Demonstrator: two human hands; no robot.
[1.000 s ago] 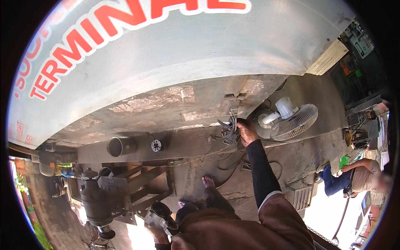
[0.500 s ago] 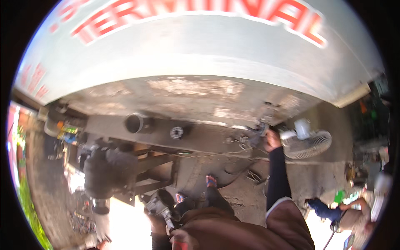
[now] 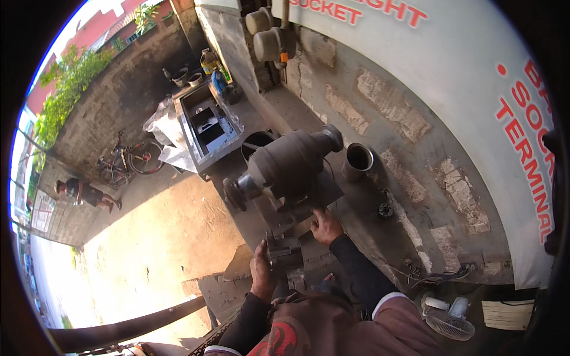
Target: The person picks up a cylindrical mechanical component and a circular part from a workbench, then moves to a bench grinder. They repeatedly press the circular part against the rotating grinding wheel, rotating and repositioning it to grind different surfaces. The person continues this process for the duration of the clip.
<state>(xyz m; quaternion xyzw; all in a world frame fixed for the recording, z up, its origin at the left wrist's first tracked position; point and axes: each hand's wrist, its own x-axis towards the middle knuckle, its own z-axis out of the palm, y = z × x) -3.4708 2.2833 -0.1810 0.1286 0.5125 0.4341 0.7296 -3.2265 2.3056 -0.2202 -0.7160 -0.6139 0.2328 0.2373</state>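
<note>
Seen from above, a person in a brown short-sleeved top (image 3: 350,326) over dark long sleeves works at a heavy, dark grey metal bench grinder (image 3: 288,161). The left hand (image 3: 262,274) has its grip around the left side of a dull grey, blocky metal casing (image 3: 285,251), which sits just in front of the person's body, below the grinder. The right hand (image 3: 326,228) is at the near edge of the flat, dark metal base plate (image 3: 279,218) under the grinder, its fingers bent; whether its grip holds anything, I cannot tell. The grinder has a round end on each side, the left one a dark, worn disc (image 3: 235,194). To its right, a hollow grey metal cylinder (image 3: 354,168) stands near a painted block wall (image 3: 404,178), with a small, round, dark metal part (image 3: 386,210) further along. At lower right is a white fan with a wire cage (image 3: 452,325). Beyond the grinder is a rectangular, pale-framed box (image 3: 221,155); far left, a bicycle (image 3: 141,158) and another person (image 3: 89,193) are near a grey wall, past sunlit bare ground (image 3: 172,222).
</note>
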